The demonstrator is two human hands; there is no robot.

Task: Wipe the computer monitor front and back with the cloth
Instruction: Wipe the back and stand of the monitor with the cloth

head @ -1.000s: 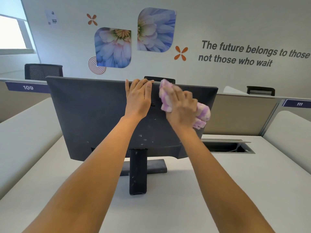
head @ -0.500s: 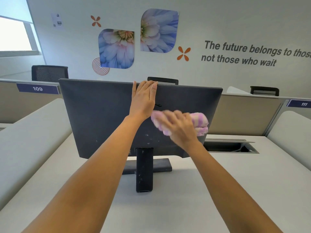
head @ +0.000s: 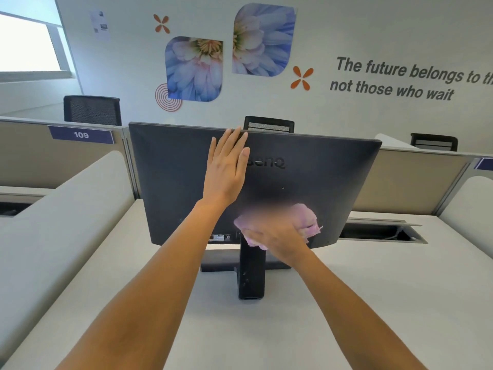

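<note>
The dark grey flat computer monitor [head: 173, 182] stood on its black stand [head: 252, 273] on the white tabletop [head: 346, 303], back panel turned toward the person. The left hand [head: 226, 172] lay flat on that panel, fingers [head: 234, 145] straight, tips at the top edge. The right hand [head: 280, 237], blurred, gripped a bunched pink cloth [head: 306, 217] low on the panel, just above the stand. Right of the monitor, a rectangular cable recess [head: 378, 233] sat open in the tabletop, a pale cable inside. Bare tabletop lay either side of the stand.
</note>
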